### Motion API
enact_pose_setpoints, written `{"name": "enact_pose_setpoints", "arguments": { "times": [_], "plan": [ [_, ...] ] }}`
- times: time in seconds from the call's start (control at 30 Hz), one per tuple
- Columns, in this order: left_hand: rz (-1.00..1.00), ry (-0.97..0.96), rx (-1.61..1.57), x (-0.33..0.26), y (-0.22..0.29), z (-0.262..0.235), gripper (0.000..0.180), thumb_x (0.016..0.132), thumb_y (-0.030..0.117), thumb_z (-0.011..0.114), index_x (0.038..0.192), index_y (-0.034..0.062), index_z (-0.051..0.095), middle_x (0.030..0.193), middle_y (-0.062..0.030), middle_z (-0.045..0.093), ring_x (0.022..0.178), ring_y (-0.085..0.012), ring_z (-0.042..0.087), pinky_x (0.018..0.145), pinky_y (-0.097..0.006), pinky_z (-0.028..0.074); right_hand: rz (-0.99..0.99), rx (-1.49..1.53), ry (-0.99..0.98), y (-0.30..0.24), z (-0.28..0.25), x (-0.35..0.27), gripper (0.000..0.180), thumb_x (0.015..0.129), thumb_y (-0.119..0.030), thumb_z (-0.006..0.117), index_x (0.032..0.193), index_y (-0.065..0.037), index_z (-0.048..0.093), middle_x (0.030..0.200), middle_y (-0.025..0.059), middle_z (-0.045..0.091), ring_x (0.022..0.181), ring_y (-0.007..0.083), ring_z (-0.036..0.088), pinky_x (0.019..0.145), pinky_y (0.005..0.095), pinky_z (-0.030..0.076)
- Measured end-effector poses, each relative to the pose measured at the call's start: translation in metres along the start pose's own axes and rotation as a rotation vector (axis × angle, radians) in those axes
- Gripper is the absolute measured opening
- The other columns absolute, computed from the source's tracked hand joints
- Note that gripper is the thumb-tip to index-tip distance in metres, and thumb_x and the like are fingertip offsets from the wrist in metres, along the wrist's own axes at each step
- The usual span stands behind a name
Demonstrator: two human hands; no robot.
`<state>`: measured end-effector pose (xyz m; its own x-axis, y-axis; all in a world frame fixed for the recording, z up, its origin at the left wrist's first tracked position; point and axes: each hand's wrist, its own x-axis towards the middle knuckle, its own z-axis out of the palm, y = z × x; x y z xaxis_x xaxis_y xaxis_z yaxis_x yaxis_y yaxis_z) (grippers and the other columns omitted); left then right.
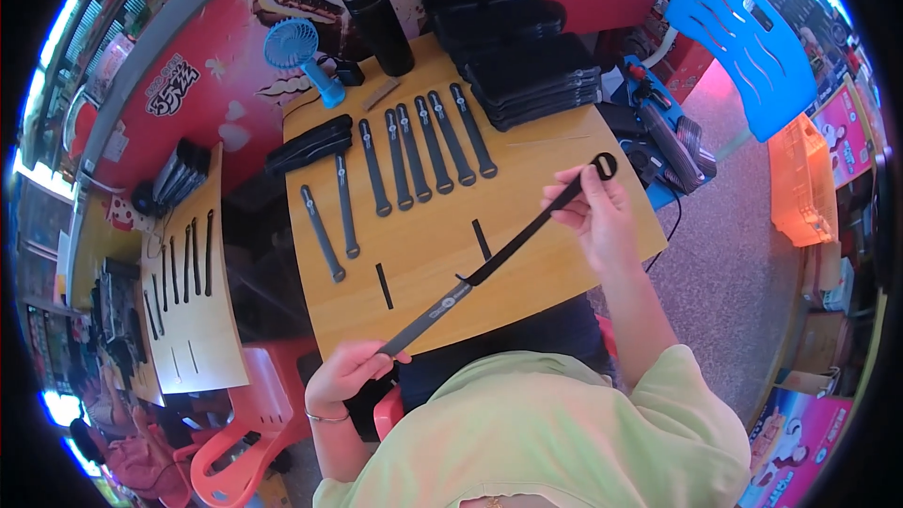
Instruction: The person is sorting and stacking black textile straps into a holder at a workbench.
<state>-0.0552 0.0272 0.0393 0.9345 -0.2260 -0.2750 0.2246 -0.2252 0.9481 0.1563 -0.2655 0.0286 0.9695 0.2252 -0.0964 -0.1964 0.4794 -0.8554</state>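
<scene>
A long hook-and-loop strap [508, 252], black toward one end and grey with a pale print toward the other, stretches slantwise between my two hands above the table. My right hand [599, 216] pinches it just below its black loop end. My left hand [354, 373], with a bracelet on the wrist, grips the grey end near the table's front edge. Beyond the strap lie several similar dark straps [403, 158] side by side, loop ends toward me. Two short black strips [384, 286] rest apart on the wooden tabletop [423, 245].
Stacked black straps [531, 75] sit at the back right, and a smaller bundle [312, 143] at the left. A blue fan [293, 45], black bottle [378, 28] and small wooden block [381, 94] stand behind. A blue chair [743, 38] and orange crate [801, 183] are at right.
</scene>
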Motion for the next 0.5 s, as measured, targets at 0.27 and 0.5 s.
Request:
{"name": "enact_pose_setpoints", "arguments": {
  "times": [0.27,0.5],
  "plan": [
    [-0.075,0.197,-0.032,-0.035,-0.021,-0.033,0.024,0.093,0.003,0.044,0.111,-0.0047,0.057,0.066,0.0025,0.049,0.057,-0.0047,0.037,0.052,-0.019,0.031,-0.501,0.136,0.377,-0.066,-0.092,0.003,0.033,0.098,-0.027,0.043,0.101,0.003,0.057,0.099,0.0118,0.062,0.094,0.0168,0.062,0.079,0.025,0.054],
    [-0.024,0.457,-0.164,-0.032,-0.018,-0.025,0.026,0.096,0.012,0.04,0.106,-0.0039,0.059,0.063,0.0042,0.043,0.055,-0.0027,0.034,0.049,-0.018,0.025,-0.669,-1.487,0.078,-0.002,-0.105,-0.028,0.035,0.083,-0.005,0.06,0.117,0.001,0.055,0.121,0.0187,0.055,0.115,0.0317,0.053,0.097,0.0412,0.042]
  ]
}}
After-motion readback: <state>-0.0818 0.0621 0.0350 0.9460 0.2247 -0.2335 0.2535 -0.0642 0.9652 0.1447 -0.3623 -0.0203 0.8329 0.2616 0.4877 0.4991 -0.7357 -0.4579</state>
